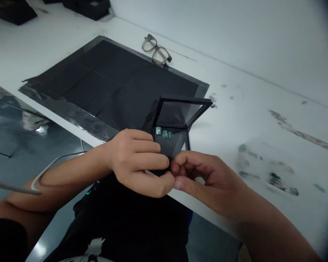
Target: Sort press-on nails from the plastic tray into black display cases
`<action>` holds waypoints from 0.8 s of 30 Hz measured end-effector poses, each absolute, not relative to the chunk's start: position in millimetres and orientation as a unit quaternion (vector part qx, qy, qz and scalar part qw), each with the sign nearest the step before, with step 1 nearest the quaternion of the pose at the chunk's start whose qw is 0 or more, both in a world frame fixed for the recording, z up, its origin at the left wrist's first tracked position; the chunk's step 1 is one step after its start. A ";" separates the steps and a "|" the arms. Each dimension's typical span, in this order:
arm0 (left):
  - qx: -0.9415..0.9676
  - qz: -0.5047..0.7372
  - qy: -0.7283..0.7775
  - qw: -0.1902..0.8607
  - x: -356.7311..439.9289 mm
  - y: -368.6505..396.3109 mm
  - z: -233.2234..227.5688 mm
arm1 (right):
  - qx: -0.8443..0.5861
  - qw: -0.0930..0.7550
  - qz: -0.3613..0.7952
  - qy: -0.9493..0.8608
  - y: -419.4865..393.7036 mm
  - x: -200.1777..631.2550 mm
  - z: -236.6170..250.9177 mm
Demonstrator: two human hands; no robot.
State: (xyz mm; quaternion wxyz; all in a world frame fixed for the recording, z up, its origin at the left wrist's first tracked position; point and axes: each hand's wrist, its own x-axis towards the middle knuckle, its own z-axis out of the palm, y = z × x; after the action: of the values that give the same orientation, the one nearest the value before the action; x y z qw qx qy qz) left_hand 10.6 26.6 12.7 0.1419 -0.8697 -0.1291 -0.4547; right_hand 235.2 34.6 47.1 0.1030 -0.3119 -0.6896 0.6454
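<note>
At table edge, both hands (164,171) grip open case (175,123).

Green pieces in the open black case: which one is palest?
The leftmost green piece, at the case's left edge above the left hand. It is light mint with a pale mark; the two beside it are darker.

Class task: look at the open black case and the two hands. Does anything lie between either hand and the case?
Nothing visible does. The left hand grips the open black case at its near left edge, and the right hand meets its near edge beside it.
</note>
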 end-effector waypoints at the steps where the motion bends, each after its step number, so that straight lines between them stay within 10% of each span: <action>1: -0.870 -0.451 -0.138 0.146 9.5 27.0 12.9 | -0.323 0.131 0.613 -0.709 31.8 234.0 48.1; 10: -0.861 -0.419 -0.180 0.227 5.6 31.6 15.0 | -0.386 0.316 0.354 -0.791 11.3 225.7 47.7; 24: -0.849 -0.422 -0.221 0.230 9.2 29.8 22.8 | -0.402 0.251 0.685 -0.553 22.4 226.4 41.5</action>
State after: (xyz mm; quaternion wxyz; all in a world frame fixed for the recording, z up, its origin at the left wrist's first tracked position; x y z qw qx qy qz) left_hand 9.2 29.8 22.8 0.2296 -0.8490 -0.2208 -0.4215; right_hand 226.4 22.4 41.5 0.2508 -0.4018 -0.5531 0.6854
